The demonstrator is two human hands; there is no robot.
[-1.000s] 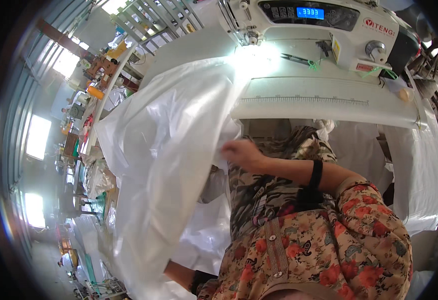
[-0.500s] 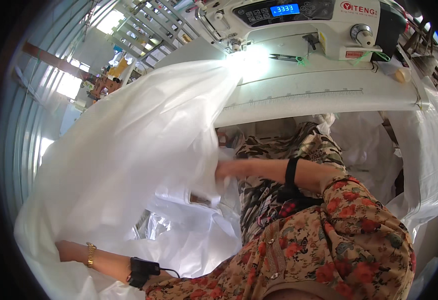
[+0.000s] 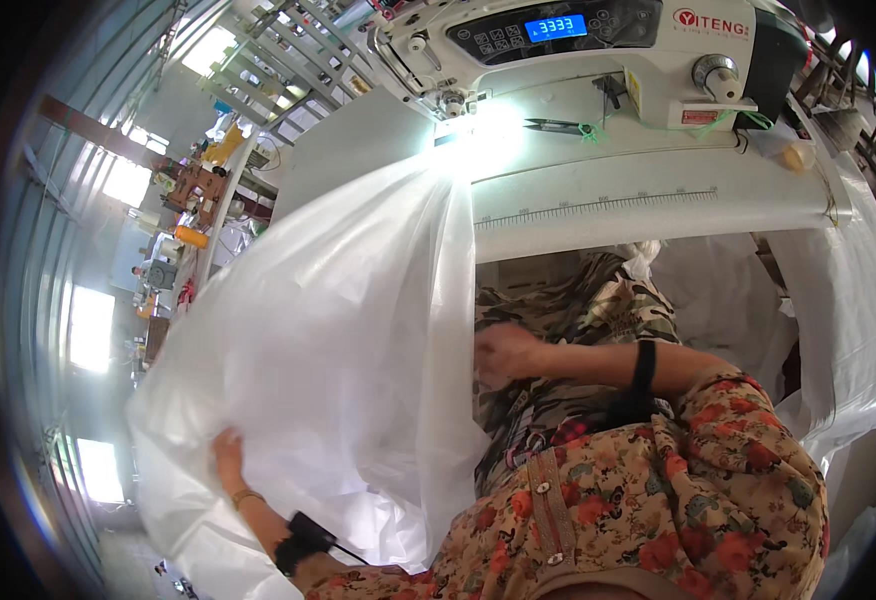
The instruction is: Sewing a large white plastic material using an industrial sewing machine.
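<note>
A large white translucent plastic sheet (image 3: 328,330) hangs from the lit needle area of a white sewing machine (image 3: 568,50) and drapes down over my left side. My left hand (image 3: 227,458) is at the sheet's lower left part, its small, slightly smeared fingers seemingly closed on the sheet. Close to the sheet's straight right edge, my right hand (image 3: 508,355) is over camouflage cloth (image 3: 598,300) on my lap. It looks curled, but motion smears it and the sheet's edge covers some fingertips, so its grip is unclear.
A printed ruler scale (image 3: 598,205) runs along the pale machine table (image 3: 658,220). Black-handled snips (image 3: 556,126) with green thread lie beside the lamp glow. More white sheeting (image 3: 848,300) hangs at the right. A metal rack (image 3: 308,60) and other machines stand at the far left.
My left hand has come right and up, and the sheet's left side has shifted right with it. The right hand has moved right, away from the sheet's middle, to beside its edge.
</note>
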